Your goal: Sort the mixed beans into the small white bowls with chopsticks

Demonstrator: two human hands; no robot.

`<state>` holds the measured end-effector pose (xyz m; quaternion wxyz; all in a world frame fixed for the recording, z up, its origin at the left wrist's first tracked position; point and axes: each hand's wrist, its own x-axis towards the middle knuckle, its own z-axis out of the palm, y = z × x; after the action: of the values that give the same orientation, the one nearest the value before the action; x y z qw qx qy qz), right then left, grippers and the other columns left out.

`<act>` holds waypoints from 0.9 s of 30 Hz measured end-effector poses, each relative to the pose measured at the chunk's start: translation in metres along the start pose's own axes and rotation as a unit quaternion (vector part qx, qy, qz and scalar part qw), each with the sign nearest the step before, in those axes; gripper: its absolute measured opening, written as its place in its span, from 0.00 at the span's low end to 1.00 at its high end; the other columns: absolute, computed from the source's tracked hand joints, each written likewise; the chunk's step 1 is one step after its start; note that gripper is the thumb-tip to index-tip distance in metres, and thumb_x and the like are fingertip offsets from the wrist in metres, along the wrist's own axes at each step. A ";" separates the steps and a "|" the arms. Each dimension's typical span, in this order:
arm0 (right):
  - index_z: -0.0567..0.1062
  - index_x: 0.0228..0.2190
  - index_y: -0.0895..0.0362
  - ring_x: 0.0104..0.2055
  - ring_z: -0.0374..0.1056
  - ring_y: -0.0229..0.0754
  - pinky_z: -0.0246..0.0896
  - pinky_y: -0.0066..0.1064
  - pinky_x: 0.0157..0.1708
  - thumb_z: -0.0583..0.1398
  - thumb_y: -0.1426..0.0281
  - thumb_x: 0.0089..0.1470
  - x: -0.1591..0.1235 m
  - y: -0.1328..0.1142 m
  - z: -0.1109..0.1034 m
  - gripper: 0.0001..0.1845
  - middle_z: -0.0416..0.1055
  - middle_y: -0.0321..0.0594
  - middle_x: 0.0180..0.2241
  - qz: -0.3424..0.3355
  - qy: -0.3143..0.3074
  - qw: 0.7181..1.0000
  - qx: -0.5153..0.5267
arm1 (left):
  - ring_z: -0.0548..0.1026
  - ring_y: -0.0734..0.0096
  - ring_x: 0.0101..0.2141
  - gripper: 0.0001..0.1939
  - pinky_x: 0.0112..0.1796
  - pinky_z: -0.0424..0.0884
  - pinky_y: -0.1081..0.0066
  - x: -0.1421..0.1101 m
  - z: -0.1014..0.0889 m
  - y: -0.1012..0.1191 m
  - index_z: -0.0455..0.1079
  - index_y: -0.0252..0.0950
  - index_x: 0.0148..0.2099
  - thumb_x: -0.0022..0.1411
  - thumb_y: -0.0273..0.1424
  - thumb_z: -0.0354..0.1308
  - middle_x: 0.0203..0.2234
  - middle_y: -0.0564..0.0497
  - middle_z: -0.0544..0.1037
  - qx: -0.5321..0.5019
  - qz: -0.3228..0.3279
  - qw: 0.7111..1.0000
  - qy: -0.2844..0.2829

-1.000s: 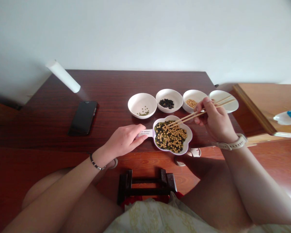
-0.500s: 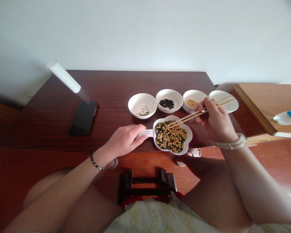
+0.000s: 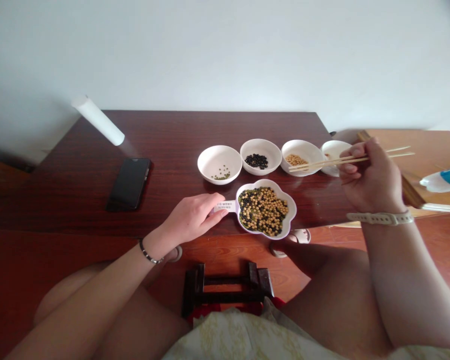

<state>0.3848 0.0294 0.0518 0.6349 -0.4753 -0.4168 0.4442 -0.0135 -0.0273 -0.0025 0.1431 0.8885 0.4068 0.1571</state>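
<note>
Grips the handle of the dish of mixed beans with curled left hand, at the front edge of the table. Holds the chopsticks between fingers of the closed right hand, raised above the table's right end, with tips near the bowl of yellow beans. Cannot tell of any bean pinched there.

Rightmost white bowl, partly hidden behind the right hand and chopsticks, contents not fully seen; chopstick tips too small to tell whether a bean is held. Flower-shaped dish, handle end covered by the left hand, print on its label illegible. Bottle, blurred and cut off by the right edge; dark stool, partly hidden beneath patterned clothing, which the lower edge crops.
</note>
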 end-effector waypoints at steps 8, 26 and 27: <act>0.71 0.26 0.57 0.20 0.57 0.30 0.44 0.24 0.14 0.65 0.61 0.64 -0.018 0.004 0.006 0.18 0.63 0.36 0.25 0.068 -0.038 0.997 0.020 | 0.79 0.63 0.38 0.14 0.38 0.69 0.67 0.001 -0.001 0.001 0.68 0.39 0.51 0.78 0.42 0.48 0.39 0.49 0.81 0.004 -0.002 1.000 -0.001; 0.70 0.28 0.55 0.18 0.62 0.33 0.55 0.23 0.18 0.56 0.54 0.71 -0.049 0.003 0.022 0.23 0.68 0.38 0.18 0.047 -0.075 0.977 -0.193 | 0.75 0.67 0.34 0.13 0.36 0.66 0.67 0.002 -0.006 0.004 0.68 0.38 0.51 0.78 0.41 0.48 0.37 0.51 0.77 -0.020 -0.017 0.999 -0.021; 0.70 0.28 0.55 0.19 0.62 0.34 0.55 0.23 0.18 0.55 0.54 0.71 -0.048 0.003 0.021 0.23 0.68 0.38 0.18 0.047 -0.077 0.977 -0.194 | 0.75 0.67 0.34 0.13 0.36 0.66 0.67 0.002 -0.006 0.004 0.68 0.38 0.51 0.78 0.41 0.48 0.37 0.51 0.77 -0.023 -0.015 1.000 -0.016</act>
<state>0.3518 -0.0114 0.0481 0.4750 -0.5732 -0.5196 0.4194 -0.0122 -0.0273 0.0045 0.1720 0.8812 0.4140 0.1502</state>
